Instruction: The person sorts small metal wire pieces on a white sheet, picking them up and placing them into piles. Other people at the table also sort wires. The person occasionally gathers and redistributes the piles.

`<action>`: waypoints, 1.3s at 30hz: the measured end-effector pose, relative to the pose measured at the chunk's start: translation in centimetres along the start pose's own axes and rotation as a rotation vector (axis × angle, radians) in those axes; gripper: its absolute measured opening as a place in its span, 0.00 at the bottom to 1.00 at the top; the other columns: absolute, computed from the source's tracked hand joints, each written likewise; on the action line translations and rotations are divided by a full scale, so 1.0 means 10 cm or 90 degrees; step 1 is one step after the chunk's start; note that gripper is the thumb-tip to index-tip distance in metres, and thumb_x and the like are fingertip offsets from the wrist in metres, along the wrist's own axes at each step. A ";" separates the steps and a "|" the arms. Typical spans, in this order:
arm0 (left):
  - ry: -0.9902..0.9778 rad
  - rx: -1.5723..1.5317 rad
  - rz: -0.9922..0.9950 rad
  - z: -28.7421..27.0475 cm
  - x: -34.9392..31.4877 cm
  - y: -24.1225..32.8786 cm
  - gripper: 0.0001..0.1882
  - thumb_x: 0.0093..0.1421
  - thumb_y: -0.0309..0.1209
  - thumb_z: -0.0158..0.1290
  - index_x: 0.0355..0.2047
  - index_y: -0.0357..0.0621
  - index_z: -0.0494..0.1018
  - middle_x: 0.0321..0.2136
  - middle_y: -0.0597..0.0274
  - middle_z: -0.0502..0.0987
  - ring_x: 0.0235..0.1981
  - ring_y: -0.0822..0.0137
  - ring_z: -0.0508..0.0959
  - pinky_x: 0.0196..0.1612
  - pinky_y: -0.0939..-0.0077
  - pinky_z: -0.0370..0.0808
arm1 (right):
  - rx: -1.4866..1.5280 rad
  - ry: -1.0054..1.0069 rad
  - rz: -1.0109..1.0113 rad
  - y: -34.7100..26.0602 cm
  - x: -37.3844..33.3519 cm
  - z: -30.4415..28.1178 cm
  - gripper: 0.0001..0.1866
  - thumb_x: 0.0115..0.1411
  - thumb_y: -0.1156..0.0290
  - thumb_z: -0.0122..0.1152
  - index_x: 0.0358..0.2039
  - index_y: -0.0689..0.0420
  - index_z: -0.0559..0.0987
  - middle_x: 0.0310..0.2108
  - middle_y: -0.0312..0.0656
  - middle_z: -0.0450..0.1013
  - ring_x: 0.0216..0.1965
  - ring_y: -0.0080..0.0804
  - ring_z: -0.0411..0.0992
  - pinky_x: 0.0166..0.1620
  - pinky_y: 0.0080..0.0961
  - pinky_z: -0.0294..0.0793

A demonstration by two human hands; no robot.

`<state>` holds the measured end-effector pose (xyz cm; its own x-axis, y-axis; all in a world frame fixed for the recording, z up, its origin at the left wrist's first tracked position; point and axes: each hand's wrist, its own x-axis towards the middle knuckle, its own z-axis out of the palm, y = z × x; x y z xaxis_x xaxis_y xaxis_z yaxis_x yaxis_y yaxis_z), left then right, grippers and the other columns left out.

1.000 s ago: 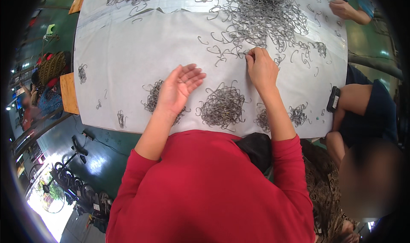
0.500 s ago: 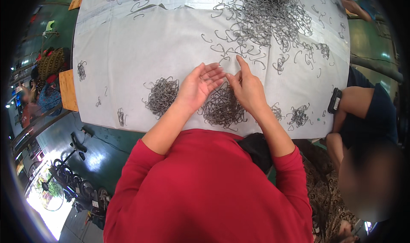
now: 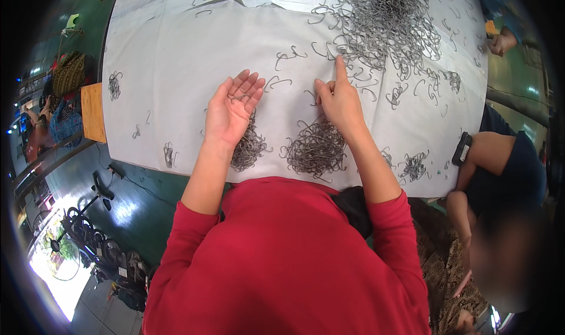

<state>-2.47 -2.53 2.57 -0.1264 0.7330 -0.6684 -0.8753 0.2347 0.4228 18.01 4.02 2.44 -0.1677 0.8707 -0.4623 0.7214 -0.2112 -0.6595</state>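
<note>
Palm up, my left hand [image 3: 231, 112] hovers above the cloth with its fingers stretched out. A small bent metal wire hook [image 3: 240, 98] seems to lie across those fingers. Below that hand is a heap of grey hooks [image 3: 250, 150], partly covered by my wrist. My right hand [image 3: 341, 101] is palm down, index finger extended to the loose hooks [image 3: 360, 73] at the edge of the big pile [image 3: 391, 32]. Its thumb stands apart, and the other fingers curl under. Just below it sits a second near heap of hooks [image 3: 316, 150].
White cloth [image 3: 159, 58] covers the table. Small hook clusters lie at the left [image 3: 115, 86] and near right [image 3: 415, 166]. A seated person [image 3: 500, 152] is close on the right, with a dark device [image 3: 462, 148] at the wrist. Another person's hand [image 3: 501, 42] shows at far right.
My hands have moved apart. The left has shifted left with its palm turned up; the right has reached slightly farther, its index finger now at the loose hooks. The view has shifted slightly.
</note>
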 end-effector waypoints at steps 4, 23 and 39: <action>-0.003 -0.025 0.022 -0.07 0.00 0.09 0.17 0.63 0.31 0.38 0.45 0.29 0.64 0.44 0.47 0.70 0.50 0.54 0.70 0.51 0.66 0.72 | 0.052 -0.066 -0.088 -0.07 0.02 0.00 0.37 0.55 0.66 0.52 0.60 0.65 0.49 0.20 0.44 0.73 0.25 0.42 0.73 0.33 0.35 0.70; 0.041 -0.065 0.062 -0.29 -0.04 0.32 0.17 0.64 0.31 0.37 0.46 0.28 0.64 0.44 0.46 0.69 0.50 0.54 0.69 0.51 0.66 0.72 | -0.088 -0.087 -0.114 -0.04 -0.07 0.02 0.31 0.54 0.67 0.52 0.59 0.57 0.58 0.18 0.46 0.72 0.23 0.45 0.72 0.31 0.35 0.70; 0.017 -0.077 0.061 -0.32 -0.03 0.32 0.16 0.63 0.30 0.39 0.45 0.28 0.64 0.44 0.47 0.69 0.50 0.55 0.69 0.52 0.66 0.71 | -0.064 -0.006 -0.125 -0.16 0.18 -0.07 0.22 0.55 0.68 0.52 0.52 0.43 0.70 0.19 0.44 0.70 0.23 0.40 0.70 0.32 0.33 0.70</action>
<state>-6.74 -4.10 2.16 -0.2235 0.7308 -0.6450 -0.9083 0.0839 0.4098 17.05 6.25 3.08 -0.3177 0.8864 -0.3368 0.7371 0.0074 -0.6758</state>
